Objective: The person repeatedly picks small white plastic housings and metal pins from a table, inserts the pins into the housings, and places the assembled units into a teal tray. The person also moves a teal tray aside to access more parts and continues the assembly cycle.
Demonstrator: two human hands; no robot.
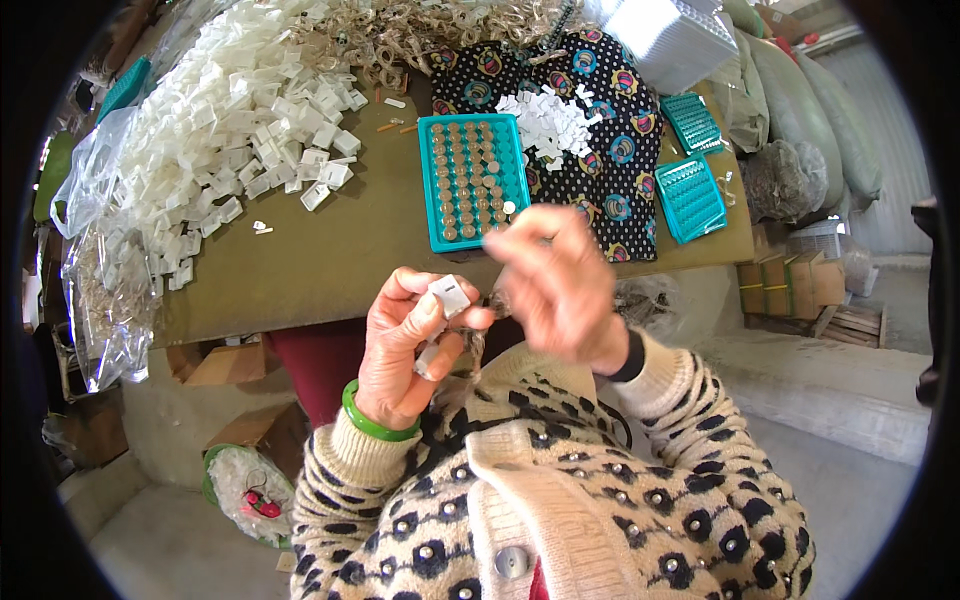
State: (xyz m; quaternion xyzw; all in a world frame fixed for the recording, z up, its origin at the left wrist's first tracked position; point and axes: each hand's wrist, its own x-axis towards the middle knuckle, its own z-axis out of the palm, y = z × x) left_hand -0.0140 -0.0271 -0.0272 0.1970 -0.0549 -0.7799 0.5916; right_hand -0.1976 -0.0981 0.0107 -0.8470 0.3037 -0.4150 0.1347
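Hands work close to the chest, above the near edge of the bench. The left hand, with a green bangle at its wrist, is closed on small white plastic clips: one pinched up between thumb and forefinger, where it can be reached from the other side, and another tucked lower against the palm, seemingly kept in reserve. The right hand hovers just beside that upper clip with its fingers drawn together; it is blurred, so I cannot tell whether it pinches anything.

On the bench, a big heap of loose white clips lies to the left, within easy reach of the left hand. A teal tray, its cells filled with small brown round pieces, sits straight ahead, close to both hands. Beside it a dotted black cloth carries a smaller pile of white bits and two more teal trays, apparently unfilled. Tangled pale metal pieces lie at the far edge.
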